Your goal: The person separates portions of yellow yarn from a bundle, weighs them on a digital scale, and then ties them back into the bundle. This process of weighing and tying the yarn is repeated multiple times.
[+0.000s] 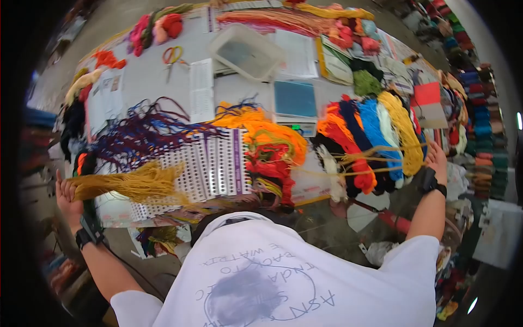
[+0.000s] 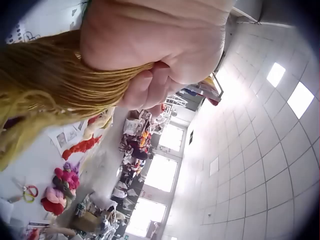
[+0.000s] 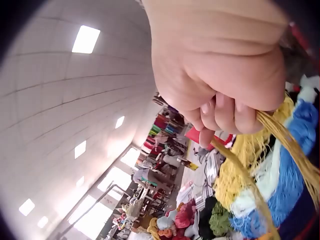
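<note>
Out at the left of the head view, my left hand (image 1: 68,195) grips one end of a mustard-yellow yarn bundle (image 1: 128,185). Its loose end spreads over the punched white cards (image 1: 210,163). Curled fingers close round the many strands (image 2: 65,75) in the left wrist view. Far to the right, my right hand (image 1: 436,159) holds thin mustard yarn strands (image 1: 381,149) that stretch leftward over the coloured skeins. Two cords of this yarn (image 3: 287,132) come out of the fist in the right wrist view. Both arms are spread wide.
Purple yarn (image 1: 141,133) and orange yarn (image 1: 261,131) lie mid-table. A digital scale (image 1: 295,101) stands behind, near a plastic tub (image 1: 215,43). Scissors (image 1: 172,57) lie at the back left. Blue (image 1: 372,128) and yellow (image 1: 406,131) skeins lie at the right.
</note>
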Available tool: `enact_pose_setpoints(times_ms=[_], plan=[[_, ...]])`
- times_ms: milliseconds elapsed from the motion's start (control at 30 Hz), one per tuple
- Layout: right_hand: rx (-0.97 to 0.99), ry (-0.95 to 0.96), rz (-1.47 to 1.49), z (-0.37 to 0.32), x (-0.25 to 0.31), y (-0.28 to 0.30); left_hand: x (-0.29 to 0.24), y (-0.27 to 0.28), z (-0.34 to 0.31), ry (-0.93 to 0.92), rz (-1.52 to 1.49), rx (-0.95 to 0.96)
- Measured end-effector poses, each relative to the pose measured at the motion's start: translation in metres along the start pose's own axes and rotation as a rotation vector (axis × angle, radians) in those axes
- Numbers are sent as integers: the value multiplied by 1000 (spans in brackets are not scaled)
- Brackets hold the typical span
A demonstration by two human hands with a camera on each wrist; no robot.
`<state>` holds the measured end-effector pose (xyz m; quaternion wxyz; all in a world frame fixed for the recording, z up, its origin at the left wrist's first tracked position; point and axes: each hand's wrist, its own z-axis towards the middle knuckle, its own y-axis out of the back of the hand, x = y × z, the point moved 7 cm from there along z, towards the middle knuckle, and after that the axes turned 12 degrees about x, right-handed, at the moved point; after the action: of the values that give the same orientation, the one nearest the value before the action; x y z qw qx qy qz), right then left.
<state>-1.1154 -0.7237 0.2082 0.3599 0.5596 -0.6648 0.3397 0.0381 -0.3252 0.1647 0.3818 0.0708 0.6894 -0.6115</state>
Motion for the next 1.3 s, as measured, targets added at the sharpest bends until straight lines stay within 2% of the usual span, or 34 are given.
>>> enact_pose_setpoints(times_ms=[33,100,167,233,300,367,433,500,533,600,633,700,767,833,867,900,933,967,1000,1033,1067,1167,1300], plan=[[-2,33,28,-8,7,-18,12,-6,2,0,6,-5],[134,116,74,-39,21,-108,51,-29,6,68,-96,113],[177,131,0,-54,35,-175,109,-108,2,47,-139,138],[152,202,-48,-69,55,-219,161,-187,-5,140,-259,374],[308,326,-62,-86,89,-274,193,-201,-16,213,-185,376],[374,401,-28,-97,121,-308,226,-180,-32,331,-115,119],[447,469,11,-104,149,-339,264,-197,-49,423,6,-255],[600,571,0,-104,172,-369,306,-215,-43,448,-351,114],[605,568,2,-94,174,-376,317,-221,-44,452,-323,76],[746,590,12,-78,175,-400,333,-215,-53,478,-319,20],[755,585,15,-67,165,-411,339,-213,-58,506,-319,-32],[483,783,-255,-37,132,-423,342,-213,-64,519,-288,-110],[227,699,-420,3,74,-423,347,-208,-70,579,-229,-174],[192,697,-666,54,-1,-415,345,-209,-71,600,-140,-234],[160,435,-580,76,-51,-405,344,-208,-72,588,-116,-259],[238,334,-452,108,-108,-392,342,-208,-72,582,-91,-283],[311,169,-304,105,-152,-386,341,-211,-72,586,-78,-289],[305,-64,-49,116,-209,-369,339,-214,-71,582,-66,-293],[260,-160,221,124,-258,-349,338,-217,-70,581,-55,-296],[219,-259,289,128,-298,-326,339,-218,-69,591,-43,-298],[100,-369,438,117,-322,-314,339,-217,-69,589,-42,-309],[-45,-460,455,98,-351,-286,343,-224,-64,618,-6,-319],[19,-447,435,85,-352,-273,356,-232,-61,695,99,-281]])
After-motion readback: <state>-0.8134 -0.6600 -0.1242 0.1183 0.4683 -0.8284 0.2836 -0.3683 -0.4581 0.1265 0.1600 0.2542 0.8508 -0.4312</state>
